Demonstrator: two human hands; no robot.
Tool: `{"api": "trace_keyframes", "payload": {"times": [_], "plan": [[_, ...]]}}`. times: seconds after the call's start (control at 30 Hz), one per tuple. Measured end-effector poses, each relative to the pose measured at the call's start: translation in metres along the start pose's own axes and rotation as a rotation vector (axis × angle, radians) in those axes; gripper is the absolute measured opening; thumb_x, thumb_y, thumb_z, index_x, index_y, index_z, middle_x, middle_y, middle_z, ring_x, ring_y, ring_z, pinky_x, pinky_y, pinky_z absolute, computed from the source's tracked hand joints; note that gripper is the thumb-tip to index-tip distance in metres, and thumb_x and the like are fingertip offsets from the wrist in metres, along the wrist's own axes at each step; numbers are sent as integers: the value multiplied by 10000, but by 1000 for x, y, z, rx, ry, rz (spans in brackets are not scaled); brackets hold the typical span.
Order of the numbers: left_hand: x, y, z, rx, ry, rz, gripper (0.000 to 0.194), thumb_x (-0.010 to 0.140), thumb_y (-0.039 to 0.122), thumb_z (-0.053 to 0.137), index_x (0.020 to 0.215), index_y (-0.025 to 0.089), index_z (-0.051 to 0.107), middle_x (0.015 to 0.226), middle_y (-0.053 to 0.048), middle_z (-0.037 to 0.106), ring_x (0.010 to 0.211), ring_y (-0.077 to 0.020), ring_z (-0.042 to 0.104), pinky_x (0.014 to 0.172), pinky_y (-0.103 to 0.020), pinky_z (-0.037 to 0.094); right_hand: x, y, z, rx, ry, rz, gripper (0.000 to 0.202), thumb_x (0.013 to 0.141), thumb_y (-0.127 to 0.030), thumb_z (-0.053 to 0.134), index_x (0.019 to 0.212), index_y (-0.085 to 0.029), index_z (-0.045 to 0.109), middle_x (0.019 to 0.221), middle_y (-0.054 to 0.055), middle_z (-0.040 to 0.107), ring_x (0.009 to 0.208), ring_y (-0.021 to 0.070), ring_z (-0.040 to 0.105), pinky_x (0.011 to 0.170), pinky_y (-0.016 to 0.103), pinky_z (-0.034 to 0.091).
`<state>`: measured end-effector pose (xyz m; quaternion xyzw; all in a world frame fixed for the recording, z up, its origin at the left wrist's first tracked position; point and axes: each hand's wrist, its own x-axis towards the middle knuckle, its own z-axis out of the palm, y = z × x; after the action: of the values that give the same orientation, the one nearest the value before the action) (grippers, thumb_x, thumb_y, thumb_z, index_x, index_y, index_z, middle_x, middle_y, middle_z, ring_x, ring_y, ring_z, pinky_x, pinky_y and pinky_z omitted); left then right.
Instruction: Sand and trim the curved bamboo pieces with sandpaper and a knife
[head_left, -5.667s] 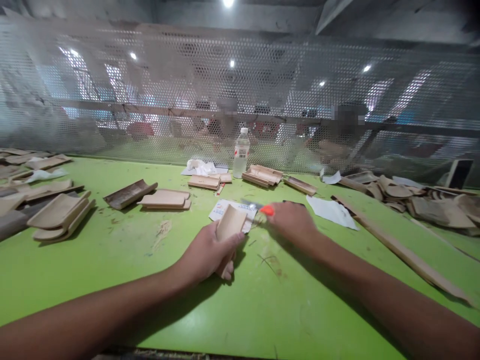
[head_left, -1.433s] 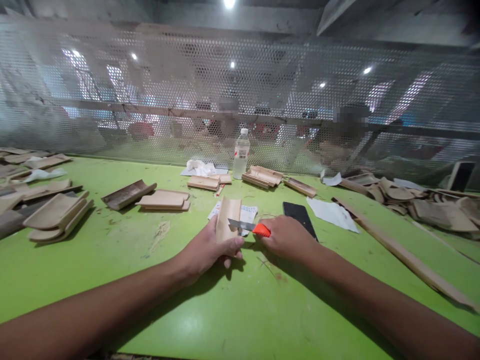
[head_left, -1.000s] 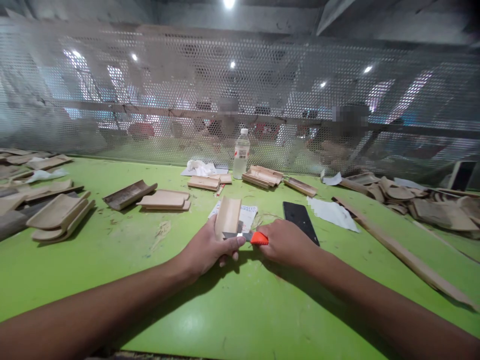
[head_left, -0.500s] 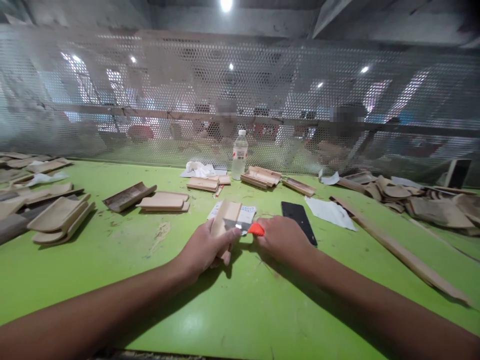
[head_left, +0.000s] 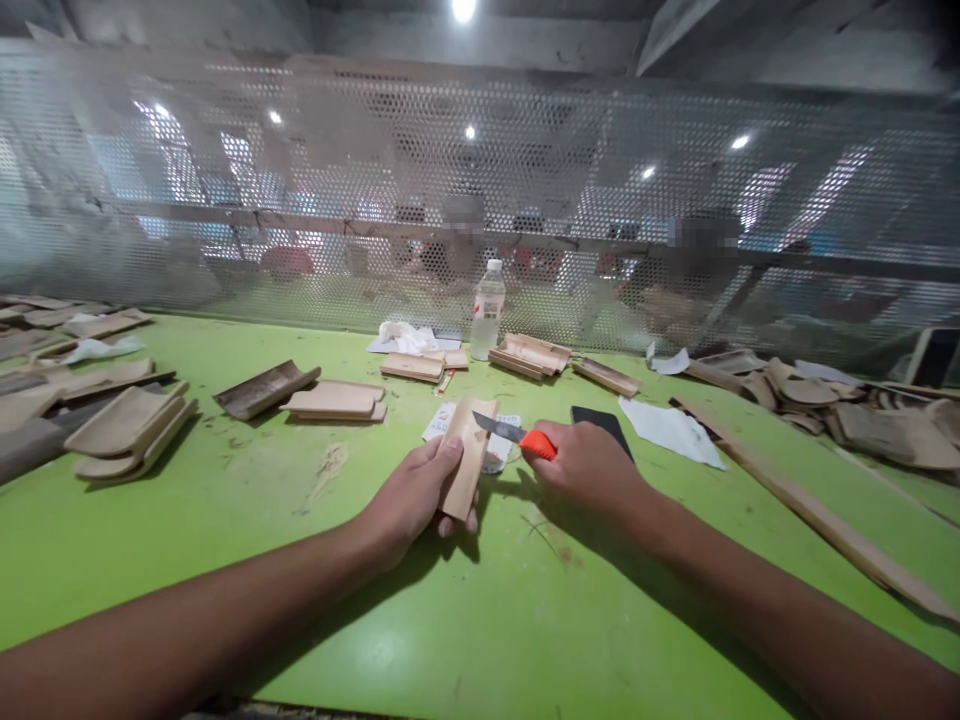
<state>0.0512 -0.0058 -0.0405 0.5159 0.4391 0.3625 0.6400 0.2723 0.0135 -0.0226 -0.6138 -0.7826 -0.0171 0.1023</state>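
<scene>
My left hand (head_left: 421, 490) grips a short split piece of bamboo (head_left: 468, 460), thumb on its upper face and fingers underneath. The piece is tilted above the table, its hollow side showing. My right hand (head_left: 581, 462) is wrapped round the orange handle of a knife (head_left: 517, 434). The blade points left, its tip over the upper part of the bamboo; whether it touches is hard to tell. Beneath the bamboo lies a printed white paper (head_left: 499, 452). A black phone (head_left: 602, 427) rests just behind my right hand, partly covered by it.
On the green table (head_left: 420, 630) several bamboo pieces (head_left: 334, 400) lie left of centre. Heaps of bamboo stand at the far left (head_left: 124, 430) and right (head_left: 817, 400). A water bottle (head_left: 488, 312) stands before a perforated screen (head_left: 360, 200). A long bamboo strip (head_left: 810, 510) lies right.
The knife has moved up and right from across the bamboo near my left thumb, and its blade now angles up-left. The bamboo has turned to show more of its hollow face.
</scene>
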Motion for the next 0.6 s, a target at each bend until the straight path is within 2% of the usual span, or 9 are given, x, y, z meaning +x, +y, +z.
{"api": "trace_keyframes", "payload": {"times": [0.17, 0.37, 0.47, 0.6], "plan": [[7, -9, -4, 22, 135, -5, 386, 1030, 509, 446, 925, 169, 596, 575, -11, 597, 411, -106, 451, 397, -204, 322, -6, -4, 1, 96, 30, -70, 269, 894, -388, 462, 710, -212, 548, 547, -6, 470, 517, 144, 364, 536, 300, 203], [6, -8, -2, -46, 103, 19, 336, 1038, 456, 436, 904, 178, 568, 623, -15, 610, 441, -99, 469, 416, -196, 339, -15, -11, 0, 285, 5, -272, 176, 852, -335, 492, 740, -208, 543, 592, -5, 511, 528, 138, 400, 549, 286, 265], [5, -7, -1, -51, 99, 11, 318, 1052, 425, 405, 911, 180, 549, 582, -1, 589, 414, -96, 449, 417, -200, 346, -20, -14, -1, 382, -11, -340, 151, 820, -296, 540, 889, -191, 624, 632, -6, 555, 538, 135, 420, 550, 277, 304], [6, -7, -1, -42, 95, -3, 308, 1044, 425, 425, 874, 189, 525, 565, -5, 598, 389, -100, 446, 409, -213, 359, -25, -19, -1, 587, -35, -410, 297, 837, -251, 592, 1123, -189, 638, 697, -20, 594, 558, 128, 455, 551, 262, 351]]}}
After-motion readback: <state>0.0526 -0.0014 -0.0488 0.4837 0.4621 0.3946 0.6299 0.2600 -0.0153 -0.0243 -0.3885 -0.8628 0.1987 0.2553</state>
